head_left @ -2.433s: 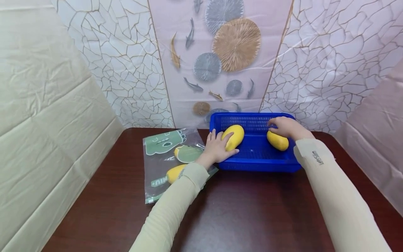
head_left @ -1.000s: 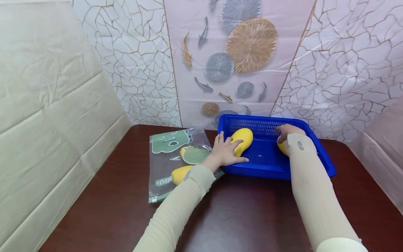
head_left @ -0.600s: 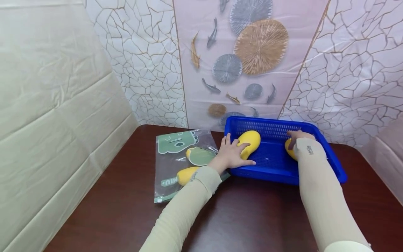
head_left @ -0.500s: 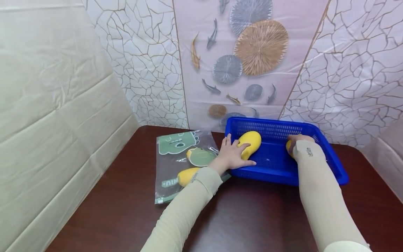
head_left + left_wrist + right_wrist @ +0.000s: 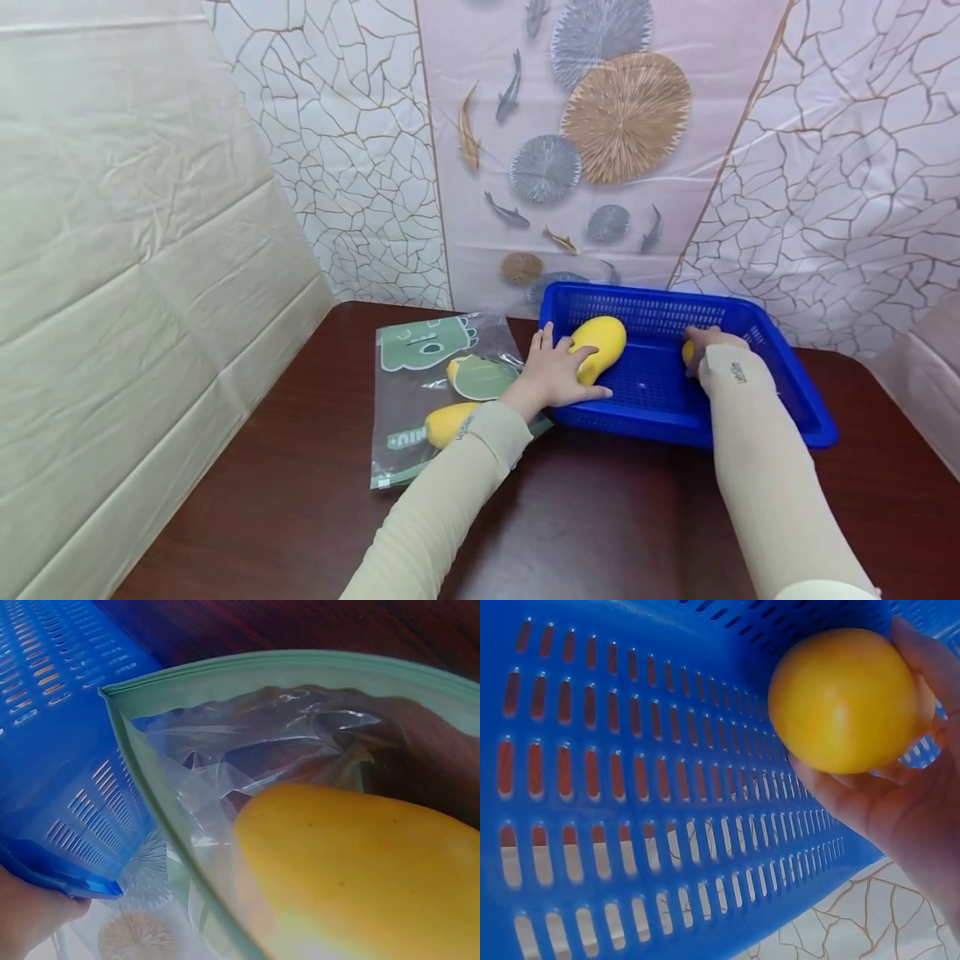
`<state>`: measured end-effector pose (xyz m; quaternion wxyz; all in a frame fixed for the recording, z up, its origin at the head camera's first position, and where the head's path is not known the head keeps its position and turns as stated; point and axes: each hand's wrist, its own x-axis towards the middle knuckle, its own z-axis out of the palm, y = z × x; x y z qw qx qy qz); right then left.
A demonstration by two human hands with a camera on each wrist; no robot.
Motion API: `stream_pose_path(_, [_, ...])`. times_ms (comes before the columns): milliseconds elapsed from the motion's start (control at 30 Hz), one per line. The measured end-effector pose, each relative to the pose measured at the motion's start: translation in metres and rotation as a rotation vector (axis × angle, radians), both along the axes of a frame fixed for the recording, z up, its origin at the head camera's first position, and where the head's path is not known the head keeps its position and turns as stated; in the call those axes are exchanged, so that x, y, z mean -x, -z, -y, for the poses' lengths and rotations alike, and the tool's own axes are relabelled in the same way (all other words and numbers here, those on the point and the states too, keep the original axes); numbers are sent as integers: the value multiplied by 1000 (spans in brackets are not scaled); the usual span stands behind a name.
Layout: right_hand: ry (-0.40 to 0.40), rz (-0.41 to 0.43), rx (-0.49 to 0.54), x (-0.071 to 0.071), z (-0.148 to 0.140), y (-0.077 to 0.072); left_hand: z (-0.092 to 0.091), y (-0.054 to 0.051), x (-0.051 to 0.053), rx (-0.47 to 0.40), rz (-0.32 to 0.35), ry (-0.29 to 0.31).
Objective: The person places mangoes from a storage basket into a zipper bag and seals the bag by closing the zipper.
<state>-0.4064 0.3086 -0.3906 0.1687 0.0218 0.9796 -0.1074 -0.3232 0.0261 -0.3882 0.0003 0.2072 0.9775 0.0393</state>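
Yellow rounded fruit, slotted plastic basket

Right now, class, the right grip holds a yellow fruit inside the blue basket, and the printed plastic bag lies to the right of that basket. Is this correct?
Not quite: the head view shows the printed plastic bag lying to the left of the blue basket. The rest is correct: the right grip holds a yellow fruit inside the basket.
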Motion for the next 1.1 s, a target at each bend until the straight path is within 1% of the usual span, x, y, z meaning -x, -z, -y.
stream_pose_path(100, [-36, -8, 8, -6, -2, -4, -3, 1, 0, -10, -2, 3])
stream_pose_path(200, [-60, 3, 41, -10, 0, -12, -3, 1, 1, -15, 1, -4])
stream_pose_path(300, [-39, 29, 78, -10, 0, -15, -3, 0, 1, -17, 11, -10])
stream_pose_path(433, [-13, 63, 85, -8, 1, -18, -4, -1, 1, -8, 29, -10])
stream_pose_path(533, [-8, 86, 87, -7, 2, -21, -4, -2, 1, 7, 28, -6])
stream_pose_path(600, [8, 100, 93, -7, 3, -23, -4, -2, 2, 11, 24, -4])
stream_pose_path(833, [-24, 78, 56, -9, 6, -37, -4, -2, 3, 10, 30, -3])
stream_pose_path(900, [-17, 77, 56, -9, 7, -41, -4, -2, 3, 16, 25, -4])
stream_pose_path(1100, [2, 80, 50, -7, 4, -41, -4, -3, 2, 24, 28, 2])
